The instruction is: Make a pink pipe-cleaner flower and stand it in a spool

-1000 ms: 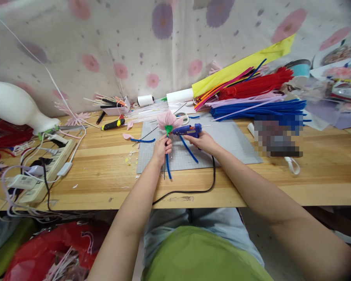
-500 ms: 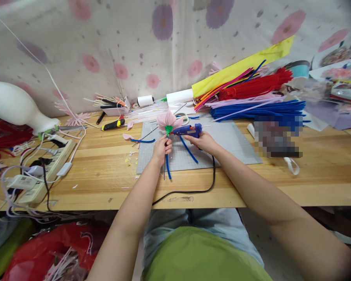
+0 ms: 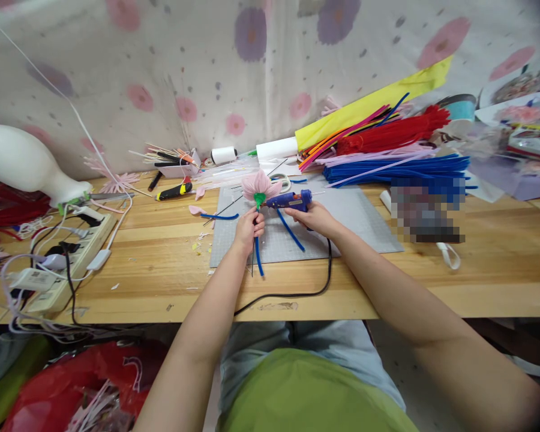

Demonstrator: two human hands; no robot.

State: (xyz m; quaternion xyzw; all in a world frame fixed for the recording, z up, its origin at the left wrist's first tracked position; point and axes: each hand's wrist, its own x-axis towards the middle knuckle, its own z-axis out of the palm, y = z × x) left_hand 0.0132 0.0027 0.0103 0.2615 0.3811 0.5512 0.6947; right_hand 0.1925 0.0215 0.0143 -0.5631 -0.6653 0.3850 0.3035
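My left hand (image 3: 249, 230) is closed round the stem of a pink flower (image 3: 257, 185) with a green base. A blue pipe cleaner (image 3: 258, 258) and a thin dark wire hang out below the fist. In my right hand (image 3: 314, 218) is a blue glue gun (image 3: 290, 201), its nozzle pointing left at the flower's green base. Whether the tip touches the base I cannot tell. Both hands are over a grey cutting mat (image 3: 360, 231). Another blue pipe cleaner (image 3: 290, 230) lies on the mat between the hands.
The glue gun's black cord (image 3: 292, 295) loops along the front of the table. Behind the mat lie bundles of blue pipe cleaners (image 3: 396, 168) and red pipe cleaners (image 3: 391, 133). A yellow-black utility knife (image 3: 174, 191) is left of the mat. A power strip (image 3: 78, 258) with tangled cables stands farther left.
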